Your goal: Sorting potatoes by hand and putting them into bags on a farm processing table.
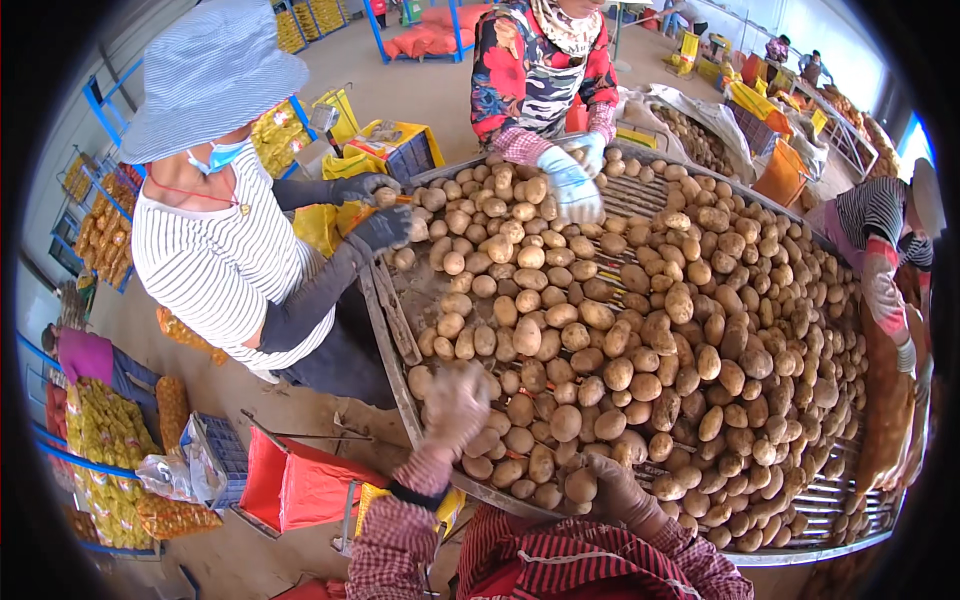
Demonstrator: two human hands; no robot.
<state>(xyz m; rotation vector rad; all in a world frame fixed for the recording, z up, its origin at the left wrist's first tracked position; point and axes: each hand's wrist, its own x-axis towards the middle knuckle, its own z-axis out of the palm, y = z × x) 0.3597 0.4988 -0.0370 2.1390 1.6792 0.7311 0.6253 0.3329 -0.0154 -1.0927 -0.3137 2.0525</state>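
A slatted metal sorting table (795, 556) carries a large heap of potatoes (679, 304). My left hand (456, 405), gloved and blurred, is over the table's near left edge among potatoes; whether it holds one cannot be told. My right hand (619, 487), in a dirty glove, has its fingers around a potato (580, 486) at the near edge. Bare slats (634, 196) show between the potatoes near the far side and at the lower right.
Co-workers stand at the left (225, 247), the far side (536, 82) and the right (885, 247), the first two with gloved hands over the table. A red fabric bin (315, 480), a blue crate (221, 457) and filled net sacks (112, 450) are at the lower left.
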